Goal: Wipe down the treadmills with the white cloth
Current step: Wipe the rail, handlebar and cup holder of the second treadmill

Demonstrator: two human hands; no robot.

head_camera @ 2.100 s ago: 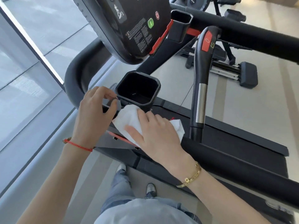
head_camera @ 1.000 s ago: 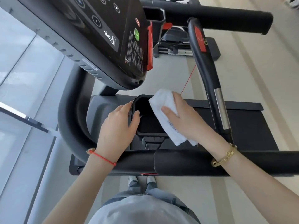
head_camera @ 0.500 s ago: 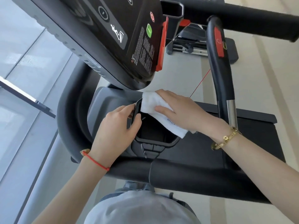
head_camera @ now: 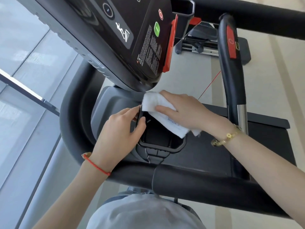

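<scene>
A black treadmill cup holder sits below the tilted console. My left hand grips the holder's left rim, thumb inside the edge. My right hand holds the folded white cloth and presses it on the holder's far rim, just under the console's lower corner. The cloth's tail hangs over the holder's right side. The treadmill's padded front bar runs across below both hands.
An upright black handle with a red button stands to the right, a thin red cord beside it. The curved left handrail wraps round the holder. A glass wall lies to the left. Another machine's base stands on the beige floor beyond.
My right hand has slid the cloth from the holder's right rim up and left to its far edge. My left hand has kept its grip on the left rim. The view shifted slightly.
</scene>
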